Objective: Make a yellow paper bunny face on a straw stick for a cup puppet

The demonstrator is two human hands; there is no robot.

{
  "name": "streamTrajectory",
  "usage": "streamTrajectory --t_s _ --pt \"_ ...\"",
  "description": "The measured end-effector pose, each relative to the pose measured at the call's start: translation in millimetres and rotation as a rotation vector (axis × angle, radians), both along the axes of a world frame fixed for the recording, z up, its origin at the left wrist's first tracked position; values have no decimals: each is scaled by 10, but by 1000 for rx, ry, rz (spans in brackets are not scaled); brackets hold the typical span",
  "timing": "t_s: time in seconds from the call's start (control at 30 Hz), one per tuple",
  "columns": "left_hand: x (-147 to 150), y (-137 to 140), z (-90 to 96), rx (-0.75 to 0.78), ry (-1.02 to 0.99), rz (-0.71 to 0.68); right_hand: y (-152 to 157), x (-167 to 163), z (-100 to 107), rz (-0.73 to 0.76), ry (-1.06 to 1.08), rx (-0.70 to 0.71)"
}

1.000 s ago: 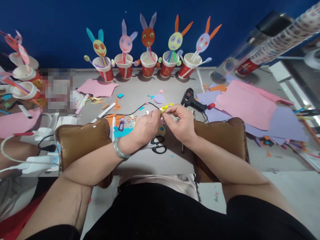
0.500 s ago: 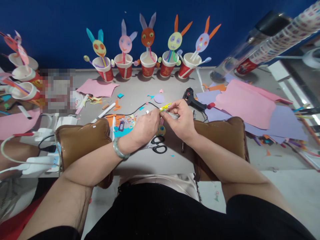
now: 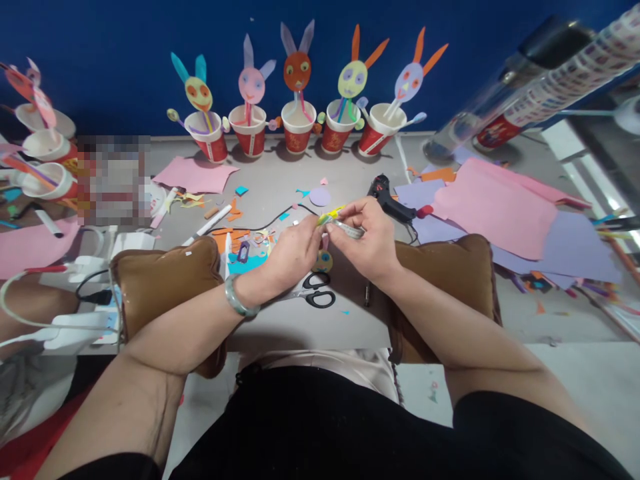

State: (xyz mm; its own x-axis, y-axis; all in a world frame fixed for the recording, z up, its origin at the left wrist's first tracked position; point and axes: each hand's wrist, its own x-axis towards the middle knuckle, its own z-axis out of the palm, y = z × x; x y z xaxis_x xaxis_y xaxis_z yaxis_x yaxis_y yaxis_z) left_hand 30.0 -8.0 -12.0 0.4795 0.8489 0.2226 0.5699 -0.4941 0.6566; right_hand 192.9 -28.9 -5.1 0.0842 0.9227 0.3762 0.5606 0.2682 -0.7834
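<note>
My left hand [image 3: 293, 253], with a bracelet [image 3: 235, 298] on its wrist, is closed on one end of a small yellow paper piece [image 3: 327, 217]. Opposite it, my right hand [image 3: 374, 241] has its fingers pinched around a slim whitish object [image 3: 351, 231] with grey markings, right against the yellow piece. What kind of object that is cannot be made out. Just below the hands lie a round yellow paper face [image 3: 323, 261], partly covered, and black-handled scissors [image 3: 320, 299]. Beyond them is a lilac paper circle [image 3: 320, 196].
Red paper cups [image 3: 297, 139] with paper rabbits stand along the blue wall. A black glue gun [image 3: 390, 202] and pink paper [image 3: 495, 207] lie to the right. Brown cushions [image 3: 160, 287] flank the forearms. White chargers [image 3: 80, 327] sit at left, beside another person's arm [image 3: 40, 303].
My right hand has shifted slightly right, and more of the whitish object shows between the hands. The left hand has turned a little and still pinches the yellow piece.
</note>
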Motion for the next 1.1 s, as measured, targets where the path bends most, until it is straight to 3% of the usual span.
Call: streamTrajectory --t_s 0.1,0.23,0.4,0.67,1.1 --pt "-37 38 23 -23 -52 6 24 28 8 15 -47 4" --pt "-106 127 52 -92 -150 59 8 37 -4 11 -94 127" --pt "-82 138 38 -135 -84 36 -37 20 5 39 -100 230" --pt "1 24 19 -37 89 -1 -6 25 -9 -6 -97 205" --pt "14 -10 35 12 163 -15 8 -9 -30 -36 -45 168"
